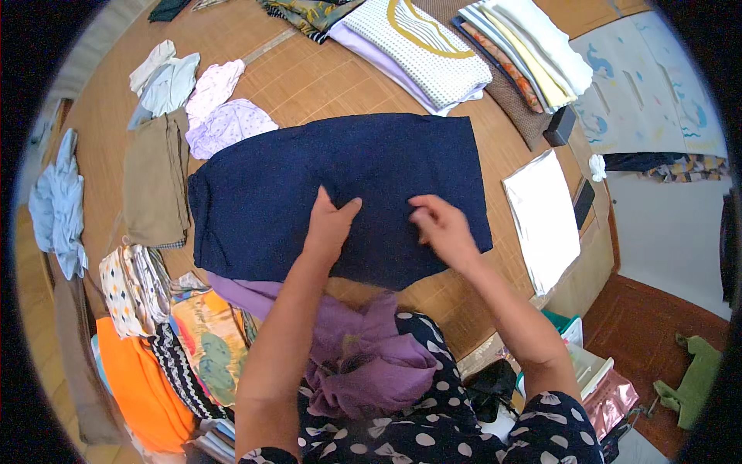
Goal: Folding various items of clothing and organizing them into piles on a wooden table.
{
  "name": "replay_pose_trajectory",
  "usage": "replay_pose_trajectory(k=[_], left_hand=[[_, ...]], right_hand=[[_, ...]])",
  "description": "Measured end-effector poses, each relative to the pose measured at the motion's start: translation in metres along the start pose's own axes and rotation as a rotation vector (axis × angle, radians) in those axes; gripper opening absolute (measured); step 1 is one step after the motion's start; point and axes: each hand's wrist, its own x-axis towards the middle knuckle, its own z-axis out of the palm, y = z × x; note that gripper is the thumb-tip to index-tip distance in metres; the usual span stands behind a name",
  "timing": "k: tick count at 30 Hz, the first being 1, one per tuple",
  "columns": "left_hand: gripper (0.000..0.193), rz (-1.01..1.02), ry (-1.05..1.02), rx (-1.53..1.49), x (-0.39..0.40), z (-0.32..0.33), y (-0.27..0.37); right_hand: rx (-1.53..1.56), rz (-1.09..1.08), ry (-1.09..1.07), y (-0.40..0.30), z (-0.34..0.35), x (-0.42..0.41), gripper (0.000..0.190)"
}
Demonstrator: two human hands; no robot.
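A folded navy blue cloth garment [261,191] lies on the wooden surface [342,75] before me. My left hand [331,223] rests on or just over its middle, thumb and forefinger apart, with nothing gripped. To its right, my right hand [443,229] is over the same garment, fingers bent and partly blurred; whether it pinches the fabric cannot be told. A crumpled purple cloth [371,359] lies on my lap and runs under the navy garment's near edge.
Folded brown trousers [153,185] and small pastel clothes [229,124] lie left. An orange cloth [145,383] is at the near left. Folded garment stacks [429,64] sit at the far side. A folded white cloth [545,220] lies right, near the surface's edge.
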Motion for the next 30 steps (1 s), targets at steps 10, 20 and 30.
replay_pose_trajectory(k=[10, 20, 30], left_hand=[[0.064, 0.138, -0.090, -0.016, 0.022, -0.115, 0.026], [0.051, 0.319, 0.393, 0.578, 0.039, -0.158, -0.011], [0.058, 0.316, 0.462, 0.692, 0.040, -0.215, -0.029]], right_hand=[[-0.232, -0.070, 0.371, 0.074, -0.078, -0.030, 0.033], [-0.494, -0.141, 0.331, 0.053, -0.048, -0.018, 0.035], [-0.520, -0.131, 0.318, 0.029, -0.036, -0.022, 0.029]])
